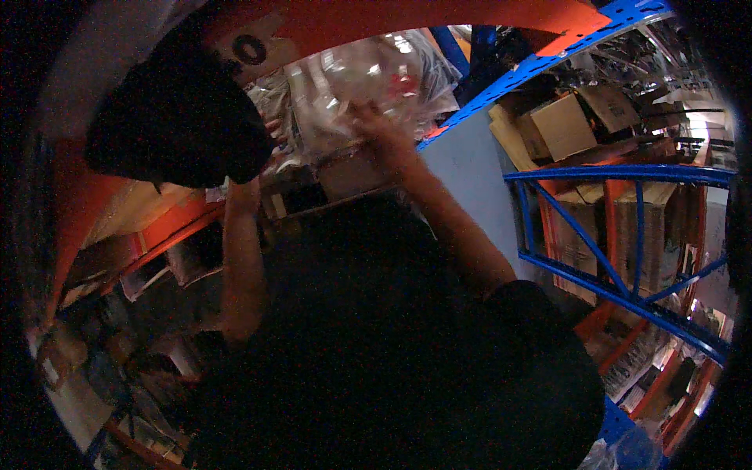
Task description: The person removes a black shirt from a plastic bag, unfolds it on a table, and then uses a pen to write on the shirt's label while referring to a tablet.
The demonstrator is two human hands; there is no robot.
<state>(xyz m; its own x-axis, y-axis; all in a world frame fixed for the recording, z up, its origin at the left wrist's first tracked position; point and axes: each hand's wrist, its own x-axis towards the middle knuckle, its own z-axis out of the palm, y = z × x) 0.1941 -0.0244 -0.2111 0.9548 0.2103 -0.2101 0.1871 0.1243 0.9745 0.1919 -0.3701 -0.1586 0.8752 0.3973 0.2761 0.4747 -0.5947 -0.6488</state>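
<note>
My right hand (382, 135) reaches up to a pile of clear plastic bags (345, 74) on an orange shelf. Its fingers look bent against the film of one bag, though the picture is dim there. Something red shows through the plastic beyond the fingertips. My left forearm (243, 258) rises at the left, and its wrist goes behind a large black shape (176, 117). That shape hides the left hand's fingers, and I cannot make out what it is. Below the bags sits a brown cardboard box (352, 172).
An orange shelf beam (329, 31) crosses just above the bags. A blue perforated upright (540, 63) slants to their right. Farther right, a blue-framed rack (627, 176) holds cardboard boxes (562, 129). Orange shelves (176, 235) with boxes lie at the lower left.
</note>
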